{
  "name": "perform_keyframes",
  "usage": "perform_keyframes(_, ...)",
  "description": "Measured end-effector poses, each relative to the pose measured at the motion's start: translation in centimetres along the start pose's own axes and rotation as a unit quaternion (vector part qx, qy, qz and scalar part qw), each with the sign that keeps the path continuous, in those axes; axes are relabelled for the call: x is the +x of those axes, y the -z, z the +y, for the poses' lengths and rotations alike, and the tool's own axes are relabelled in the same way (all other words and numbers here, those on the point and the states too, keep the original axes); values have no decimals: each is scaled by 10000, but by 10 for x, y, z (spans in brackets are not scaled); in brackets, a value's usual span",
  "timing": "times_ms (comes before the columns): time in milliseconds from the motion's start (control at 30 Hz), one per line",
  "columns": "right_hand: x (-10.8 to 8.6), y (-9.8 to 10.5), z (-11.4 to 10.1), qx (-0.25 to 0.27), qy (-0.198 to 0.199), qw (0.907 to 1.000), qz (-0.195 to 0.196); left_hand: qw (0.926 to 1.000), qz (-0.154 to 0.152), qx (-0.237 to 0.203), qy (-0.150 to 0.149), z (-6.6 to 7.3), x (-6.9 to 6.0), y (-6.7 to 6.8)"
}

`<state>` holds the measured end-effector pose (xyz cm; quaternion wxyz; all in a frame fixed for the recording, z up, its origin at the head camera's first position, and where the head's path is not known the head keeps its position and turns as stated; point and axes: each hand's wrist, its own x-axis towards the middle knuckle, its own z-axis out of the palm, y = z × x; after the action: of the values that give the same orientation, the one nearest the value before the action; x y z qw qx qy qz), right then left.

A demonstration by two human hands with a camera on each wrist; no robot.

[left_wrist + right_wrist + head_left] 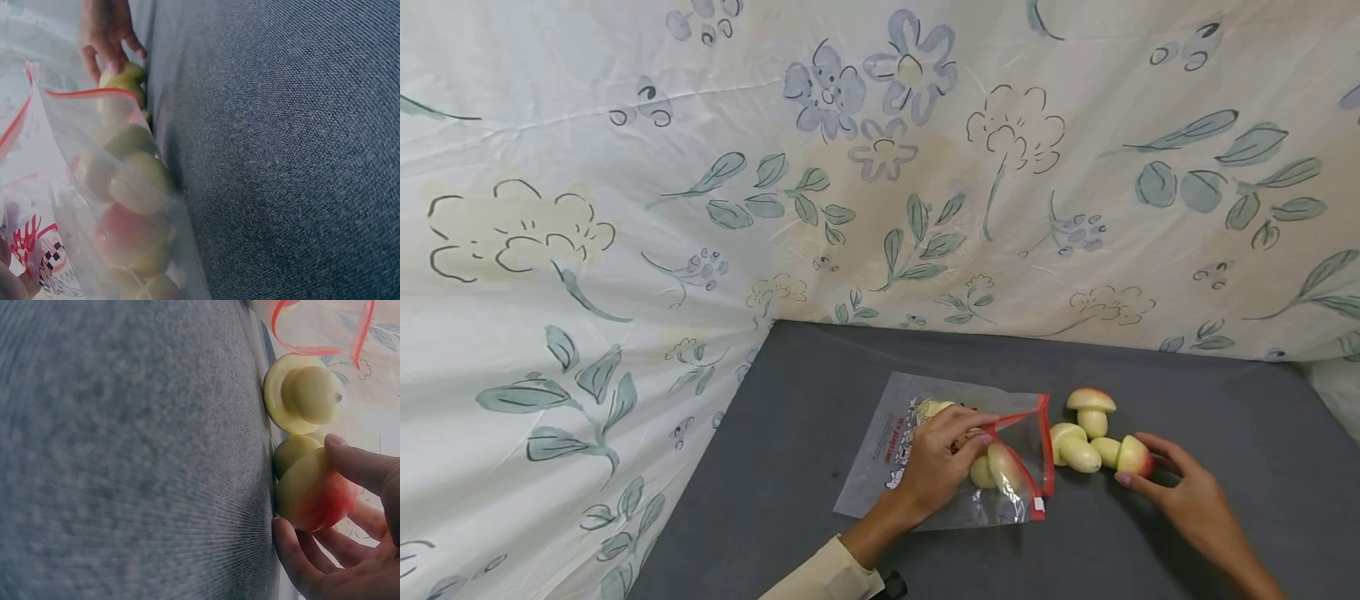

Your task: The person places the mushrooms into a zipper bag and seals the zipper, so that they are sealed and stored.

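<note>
A clear zip bag (880, 442) with a red zip edge and printed cartoon figures lies on the dark cloth, its mouth facing right and parted. My left hand (936, 458) pinches the bag's upper layer near the mouth. Through the plastic, several pale toy mushrooms (134, 237) with reddish caps show. To the right of the mouth, my right hand (1183, 487) holds a mushroom (319, 490) by its red-tinged cap, thumb on one side and fingers on the other. Close by are two more mushrooms, one pale (1078, 454) and one with a reddish cap top (1092, 408).
A dark grey cloth (775, 467) covers the work surface. White fabric with flower and leaf prints (880, 208) hangs behind it and along the left side. A red-and-white zip slider (1038, 505) sits at the bag's near corner.
</note>
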<state>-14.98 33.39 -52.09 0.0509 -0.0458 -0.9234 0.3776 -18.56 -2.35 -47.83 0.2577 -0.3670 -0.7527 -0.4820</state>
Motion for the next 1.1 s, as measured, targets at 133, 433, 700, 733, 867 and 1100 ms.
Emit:
perform_keyframes(133, -1, -1, -1, 12, 34, 10000, 35, 10000, 20, -9, -36, 0, 0, 0)
perform_keyframes(433, -6, -1, -1, 15, 38, 9999, 145, 10000, 30, -6, -31, 0, 0, -1)
perform_keyframes(700, -10, 4, -3, 8, -81, 9996, 275, 10000, 45, -43, 0, 1, 0, 0)
perform_keyframes(733, -10, 5, -4, 10, -110, 9995, 290, 10000, 46, -52, 2, 1, 0, 0)
perform_keyframes(867, -11, 8, -8, 30, -231, 9992, 339, 10000, 40, -75, 15, 2, 0, 0)
perform_keyframes(1100, -18, 6, -12, 428, 17, 9972, 610, 10000, 38, -66, -2, 1, 0, -1)
